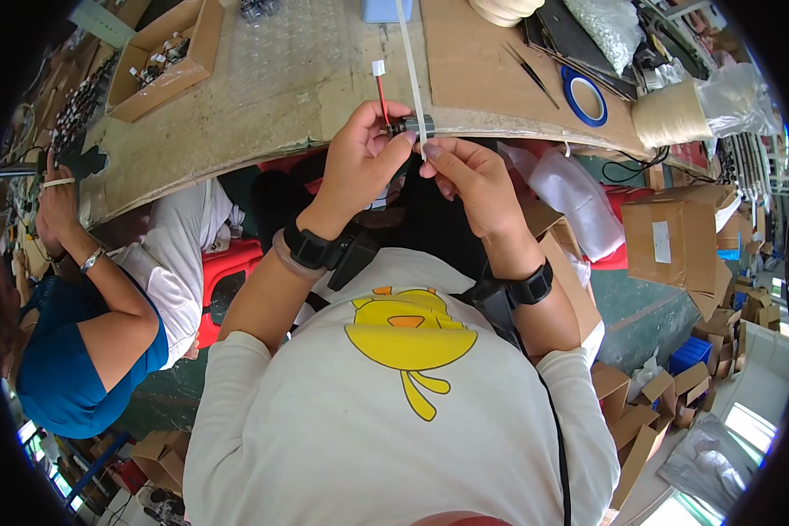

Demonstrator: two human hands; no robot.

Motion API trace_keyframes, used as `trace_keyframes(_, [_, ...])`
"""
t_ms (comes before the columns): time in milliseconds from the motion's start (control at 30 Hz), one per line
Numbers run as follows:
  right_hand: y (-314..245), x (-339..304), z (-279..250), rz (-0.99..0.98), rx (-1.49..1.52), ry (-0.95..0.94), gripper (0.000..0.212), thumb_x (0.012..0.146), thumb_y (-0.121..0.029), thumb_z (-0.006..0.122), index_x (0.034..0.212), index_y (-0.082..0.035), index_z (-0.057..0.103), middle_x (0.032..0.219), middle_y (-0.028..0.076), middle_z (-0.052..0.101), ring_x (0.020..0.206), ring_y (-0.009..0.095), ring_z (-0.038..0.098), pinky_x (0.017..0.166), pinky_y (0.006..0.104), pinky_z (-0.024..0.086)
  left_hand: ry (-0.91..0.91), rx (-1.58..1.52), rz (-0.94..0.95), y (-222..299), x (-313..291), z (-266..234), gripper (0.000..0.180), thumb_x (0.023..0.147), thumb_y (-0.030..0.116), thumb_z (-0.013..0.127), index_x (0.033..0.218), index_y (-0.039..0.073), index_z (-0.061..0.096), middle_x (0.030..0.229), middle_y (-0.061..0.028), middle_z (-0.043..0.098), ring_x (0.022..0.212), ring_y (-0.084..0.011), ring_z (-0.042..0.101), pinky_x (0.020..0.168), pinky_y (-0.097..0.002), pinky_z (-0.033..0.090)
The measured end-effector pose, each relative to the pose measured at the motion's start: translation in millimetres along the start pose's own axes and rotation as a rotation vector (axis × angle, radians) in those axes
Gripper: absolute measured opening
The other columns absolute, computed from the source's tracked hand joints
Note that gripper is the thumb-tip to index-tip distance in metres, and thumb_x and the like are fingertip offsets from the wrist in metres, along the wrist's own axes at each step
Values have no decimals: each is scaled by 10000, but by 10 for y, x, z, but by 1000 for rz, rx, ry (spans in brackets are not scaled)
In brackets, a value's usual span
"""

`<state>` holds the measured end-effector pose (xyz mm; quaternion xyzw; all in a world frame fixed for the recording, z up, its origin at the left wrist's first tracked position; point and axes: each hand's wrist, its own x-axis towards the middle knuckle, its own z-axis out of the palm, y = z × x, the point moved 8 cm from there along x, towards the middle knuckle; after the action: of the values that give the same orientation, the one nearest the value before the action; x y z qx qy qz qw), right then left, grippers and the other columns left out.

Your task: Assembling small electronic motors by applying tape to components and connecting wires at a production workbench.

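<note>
At the table's near edge, my left hand (357, 167) is closed round a small cylindrical motor (426, 125), dark with a metallic side. From it a red-and-dark wire lead (382, 95) rises to a white plug (378, 67). A narrow white strip (411, 61) comes down from the far side of the table and crosses the motor. My right hand (480, 180) pinches the strip's lower end between thumb and forefinger, just beside the motor. My left thumb presses near the place where strip and motor meet. Fingers partly hide the motor.
Tweezers (532, 72) and a blue tape roll (584, 96) lie on cardboard at the right, near a cream spool (671, 116). A carton of small parts (168, 66) stands far left. Another person (92, 342) sits at left. Cardboard boxes (675, 241) stand at right.
</note>
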<state>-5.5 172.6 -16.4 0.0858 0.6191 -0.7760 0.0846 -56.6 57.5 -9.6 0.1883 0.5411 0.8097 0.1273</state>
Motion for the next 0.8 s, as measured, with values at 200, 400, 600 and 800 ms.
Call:
trace_keyframes(200, [-50,-7,37,-56,-149,39,189,862,-168,572,967,-20,624,722,-4,597,561,32,433,509,158,324,14,-2,62,32,-2,-31,257,819,-26,546,1063,-23,465,975,-69,535,854,-83,545,736,-212,467])
trace_keyframes(400, [-106,0,50,-143,-216,66,201,853,-171,588,977,-18,625,728,5,602,560,31,437,498,162,329,21,-2,0,40,48,-14,267,818,-16,566,1066,-21,466,975,-66,526,838,-81,541,743,-212,468])
trace_keyframes(600, [35,8,92,59,78,-56,227,867,-207,570,994,-23,604,741,3,586,561,33,436,502,162,328,30,22,27,72,36,-52,272,819,2,585,1066,-18,472,938,-59,546,835,-80,543,725,-213,472])
trace_keyframes(800, [163,7,77,87,208,-109,230,879,-231,548,985,-31,588,746,-6,568,558,36,419,506,162,321,67,-4,48,250,29,-51,272,817,16,600,1058,-14,477,921,-59,565,834,-81,550,711,-215,475])
